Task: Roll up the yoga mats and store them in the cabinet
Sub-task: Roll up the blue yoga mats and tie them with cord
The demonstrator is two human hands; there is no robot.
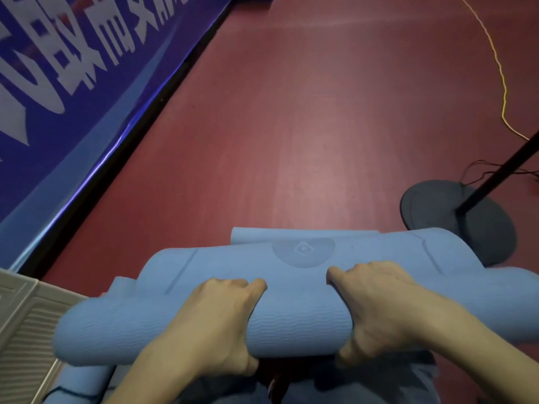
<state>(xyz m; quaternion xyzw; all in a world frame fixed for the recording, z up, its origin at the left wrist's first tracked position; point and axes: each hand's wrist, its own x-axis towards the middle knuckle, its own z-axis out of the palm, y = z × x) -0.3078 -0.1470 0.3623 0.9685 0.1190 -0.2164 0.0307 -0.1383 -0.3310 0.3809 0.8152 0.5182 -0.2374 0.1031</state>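
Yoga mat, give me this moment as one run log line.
left hand: grips roll | right hand: grips roll | yoga mat: nearly rolled

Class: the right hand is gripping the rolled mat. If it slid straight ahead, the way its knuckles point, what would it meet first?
The right hand would first meet the still-flat mat just beyond the roll, then bare red floor. The round stand base probably lies off to the right of that line, though depth is unclear.

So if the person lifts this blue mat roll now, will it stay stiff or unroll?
The blue mat roll probably sags: its ends droop past the left hand and right hand. The loose flap suggests it may unroll. Its ribbed surface likely grips well.
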